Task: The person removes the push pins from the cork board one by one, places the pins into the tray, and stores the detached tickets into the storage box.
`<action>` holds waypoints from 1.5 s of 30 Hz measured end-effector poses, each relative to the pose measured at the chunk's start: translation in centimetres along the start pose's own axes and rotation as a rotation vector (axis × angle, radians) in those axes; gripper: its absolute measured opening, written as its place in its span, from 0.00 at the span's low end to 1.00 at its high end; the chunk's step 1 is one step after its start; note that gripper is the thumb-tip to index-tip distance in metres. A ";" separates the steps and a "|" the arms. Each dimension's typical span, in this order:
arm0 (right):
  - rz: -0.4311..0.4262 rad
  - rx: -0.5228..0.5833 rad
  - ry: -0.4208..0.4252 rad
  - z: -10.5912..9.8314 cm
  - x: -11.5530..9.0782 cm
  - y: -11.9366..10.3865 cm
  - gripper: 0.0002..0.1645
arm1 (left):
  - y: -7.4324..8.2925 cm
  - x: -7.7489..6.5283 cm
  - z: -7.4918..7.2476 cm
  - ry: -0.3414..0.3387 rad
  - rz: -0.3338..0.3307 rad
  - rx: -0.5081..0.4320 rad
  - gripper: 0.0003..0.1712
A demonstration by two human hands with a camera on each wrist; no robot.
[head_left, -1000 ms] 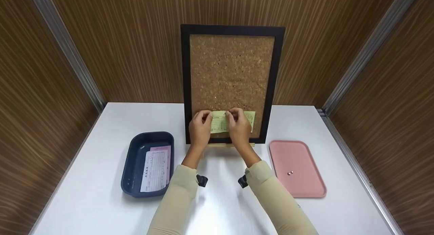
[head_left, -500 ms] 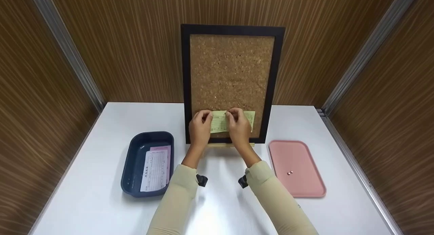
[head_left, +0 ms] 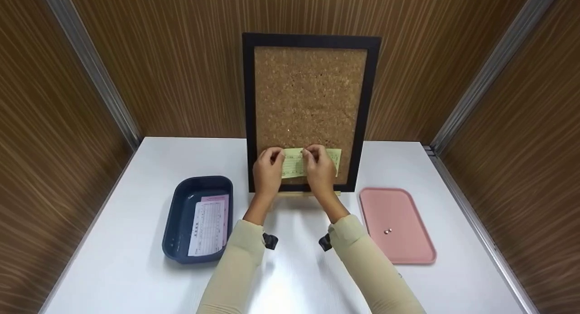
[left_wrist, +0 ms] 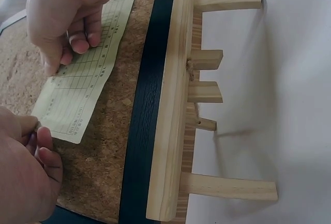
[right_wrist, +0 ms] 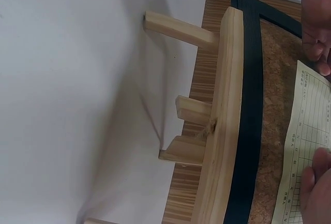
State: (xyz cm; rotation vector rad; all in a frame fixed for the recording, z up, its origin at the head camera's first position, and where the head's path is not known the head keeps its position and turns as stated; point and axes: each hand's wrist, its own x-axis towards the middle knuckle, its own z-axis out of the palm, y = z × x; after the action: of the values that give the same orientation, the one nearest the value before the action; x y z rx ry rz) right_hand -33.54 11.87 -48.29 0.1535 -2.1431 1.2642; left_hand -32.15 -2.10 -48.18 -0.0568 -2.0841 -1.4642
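A yellow-green printed paper slip [head_left: 293, 163] lies against the lower part of the framed cork board [head_left: 310, 96]. My left hand [head_left: 267, 171] pinches the slip's upper left corner, which the left wrist view also shows. At the middle of the slip's top edge, my right hand [head_left: 320, 169] pinches a small dark pin [head_left: 302, 152], mostly hidden by thumb and fingertip. That hand covers part of the slip, whose right end [head_left: 334, 157] shows beyond it. In the right wrist view the slip [right_wrist: 302, 131] is partly cut off.
A wooden easel [left_wrist: 173, 105] supports the board on the white table [head_left: 299, 277]. To the left, a dark blue tub [head_left: 174, 232] contains a white slip [head_left: 206, 228] and a pink slip [head_left: 225, 214]. At the right, a pink tray [head_left: 394, 205] bears small shiny pins [head_left: 387, 231].
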 end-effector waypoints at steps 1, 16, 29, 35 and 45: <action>0.001 0.001 -0.001 0.0 0.0 0.0 0.07 | 0.0 0.0 0.0 -0.002 -0.002 -0.002 0.08; -0.034 0.037 -0.046 -0.4 -0.2 0.2 0.06 | 0.1 -0.1 0.1 -0.015 -0.016 -0.004 0.08; -0.019 0.228 -0.133 -0.9 -0.4 0.7 0.05 | 0.3 -0.1 0.1 -0.004 -0.027 -0.028 0.08; -0.023 0.276 -0.166 -1.8 -0.7 -0.3 0.06 | 0.4 -0.2 -0.1 -0.003 -0.024 -0.027 0.07; -0.036 0.319 -0.200 -4.6 -1.6 -3.3 0.06 | 1.6 -0.9 -1.7 -0.019 -0.008 -0.115 0.07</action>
State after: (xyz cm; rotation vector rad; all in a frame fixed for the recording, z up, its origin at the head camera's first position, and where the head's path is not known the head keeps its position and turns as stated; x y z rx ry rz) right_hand -28.88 13.59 -45.21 0.4673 -2.0751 1.6215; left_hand -30.13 -2.73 -46.87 -0.1075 -2.0154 -1.5937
